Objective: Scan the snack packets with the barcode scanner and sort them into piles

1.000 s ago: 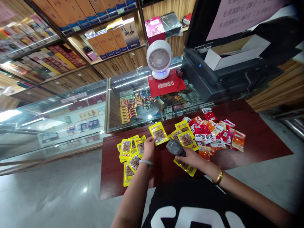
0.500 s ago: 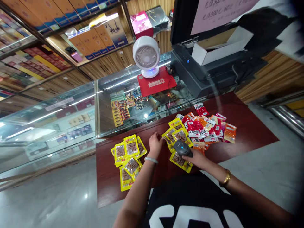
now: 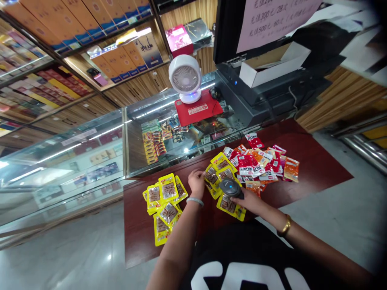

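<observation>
Gripping scanner (image 3: 231, 186) in right hand (image 3: 246, 200), I had left hand (image 3: 197, 183) against yellow packet (image 3: 211, 175), pinch unclear; taking 1 packet alone seemed best.

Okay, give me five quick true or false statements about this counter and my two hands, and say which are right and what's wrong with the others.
1. The right hand holds a scanner over some yellow packets. True.
2. The left hand is resting on the red packets. False: its fingertips are at the edge of a yellow packet.
3. The fan is black. False: it is white.
4. A gold bracelet is on the right wrist. True.
5. The red packets lie to the left of the left hand. False: they lie to its right, beyond the yellow packets near the scanner.
</observation>
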Demonstrator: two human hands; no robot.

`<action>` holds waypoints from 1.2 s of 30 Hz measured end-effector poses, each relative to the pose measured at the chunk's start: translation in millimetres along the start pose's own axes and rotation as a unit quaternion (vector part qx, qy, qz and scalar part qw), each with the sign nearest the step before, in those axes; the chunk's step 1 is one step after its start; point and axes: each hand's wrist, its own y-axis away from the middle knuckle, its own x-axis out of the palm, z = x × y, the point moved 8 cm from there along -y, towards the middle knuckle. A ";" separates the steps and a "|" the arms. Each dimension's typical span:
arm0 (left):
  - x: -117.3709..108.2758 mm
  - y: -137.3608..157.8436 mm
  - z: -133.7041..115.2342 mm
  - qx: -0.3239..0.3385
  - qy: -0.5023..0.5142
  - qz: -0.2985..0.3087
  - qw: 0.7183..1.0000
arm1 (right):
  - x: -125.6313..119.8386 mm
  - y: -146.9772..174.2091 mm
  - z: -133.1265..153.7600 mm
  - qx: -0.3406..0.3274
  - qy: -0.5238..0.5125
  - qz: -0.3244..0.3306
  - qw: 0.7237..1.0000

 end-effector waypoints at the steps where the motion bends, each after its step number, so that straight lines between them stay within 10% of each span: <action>1: -6.7 1.7 -0.4 0.008 0.013 -0.014 1.000 | 0.0 -1.1 2.2 0.003 0.002 0.003 1.000; 17: -77.8 53.5 54.3 -0.078 0.022 -0.034 0.996 | 58.0 -17.0 68.0 -0.115 -0.024 0.114 0.987; 21: -131.1 53.3 72.2 -0.089 0.051 -0.086 0.991 | 56.7 -10.8 60.3 -0.098 -0.030 0.120 0.987; 26: -200.7 49.3 52.3 -0.049 -0.173 -0.232 0.956 | 45.0 -5.0 33.1 -0.051 -0.033 0.114 0.992; 31: -98.9 25.2 23.8 0.029 -0.163 -0.037 0.985 | 30.6 -1.1 15.4 -0.022 -0.017 0.084 0.996; 36: 3.8 13.9 29.1 -0.051 -0.140 0.110 0.983 | 24.4 1.8 7.8 -0.011 0.005 0.062 0.998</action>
